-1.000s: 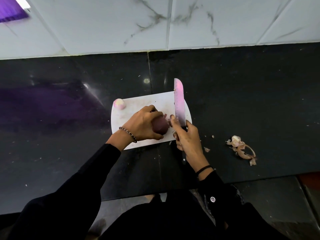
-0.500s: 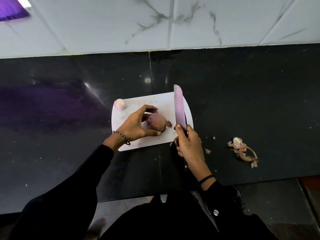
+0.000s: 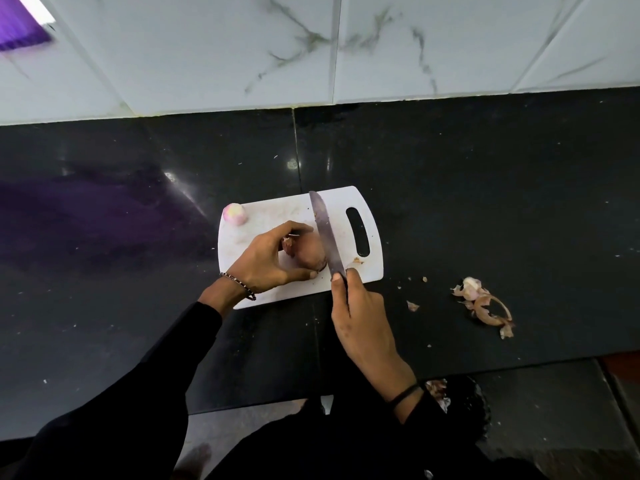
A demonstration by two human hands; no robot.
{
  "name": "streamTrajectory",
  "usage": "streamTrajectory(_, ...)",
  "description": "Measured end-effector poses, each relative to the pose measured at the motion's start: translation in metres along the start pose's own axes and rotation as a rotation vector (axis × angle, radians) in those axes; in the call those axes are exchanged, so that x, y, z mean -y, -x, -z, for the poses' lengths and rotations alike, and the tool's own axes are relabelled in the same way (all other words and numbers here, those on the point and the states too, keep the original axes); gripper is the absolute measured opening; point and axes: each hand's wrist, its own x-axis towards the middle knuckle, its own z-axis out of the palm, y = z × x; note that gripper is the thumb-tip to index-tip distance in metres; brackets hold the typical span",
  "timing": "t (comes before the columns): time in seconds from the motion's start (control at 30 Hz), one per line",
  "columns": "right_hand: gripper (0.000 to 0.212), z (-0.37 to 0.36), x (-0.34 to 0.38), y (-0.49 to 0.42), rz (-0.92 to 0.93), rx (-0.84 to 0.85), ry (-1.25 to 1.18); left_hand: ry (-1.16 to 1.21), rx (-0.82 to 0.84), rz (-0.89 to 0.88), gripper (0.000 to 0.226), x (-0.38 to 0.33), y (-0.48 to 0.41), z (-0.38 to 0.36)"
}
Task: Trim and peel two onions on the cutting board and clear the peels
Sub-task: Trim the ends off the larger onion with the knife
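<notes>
A white cutting board lies on the black counter. On it, my left hand grips an unpeeled reddish onion between fingers and thumb. My right hand grips the handle of a knife; its blade lies across the right end of that onion, tip pointing away from me. A peeled pale onion sits at the board's far left corner. A small cut piece lies on the board right of the blade.
A heap of onion peels lies on the black counter right of the board, with small scraps between. The counter's front edge runs just below my wrists. A white marbled tile wall rises behind.
My left hand has turned the onion and gripped it again on the board. The knife has shifted left so its blade now lies across the onion's right end.
</notes>
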Motion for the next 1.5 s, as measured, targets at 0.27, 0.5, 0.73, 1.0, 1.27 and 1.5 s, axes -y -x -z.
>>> streamTrajectory(0.27,0.028,-0.002,0.004,0.006,-0.026,0.030,0.132,-0.063,-0.036,-0.015,0.076,-0.008,-0.004,-0.002)
streamTrajectory(0.5,0.028,-0.005,0.007,0.007,-0.082,0.106,0.243,-0.202,-0.020,-0.017,0.073,-0.016,-0.009,-0.005)
streamTrajectory(0.73,0.031,0.000,0.008,-0.009,-0.156,0.140,0.330,-0.272,0.001,0.029,0.068,-0.030,-0.021,-0.010)
streamTrajectory(1.0,0.040,0.008,0.009,-0.023,-0.162,0.153,0.320,-0.362,0.101,0.036,0.061,-0.038,-0.032,-0.008)
streamTrajectory(1.27,0.033,0.007,0.008,-0.036,-0.134,0.140,0.278,-0.405,0.092,0.030,0.057,-0.045,-0.033,-0.009)
streamTrajectory(1.5,0.033,0.014,0.007,-0.033,-0.105,0.134,0.187,-0.401,0.094,0.048,0.063,-0.046,-0.032,-0.007)
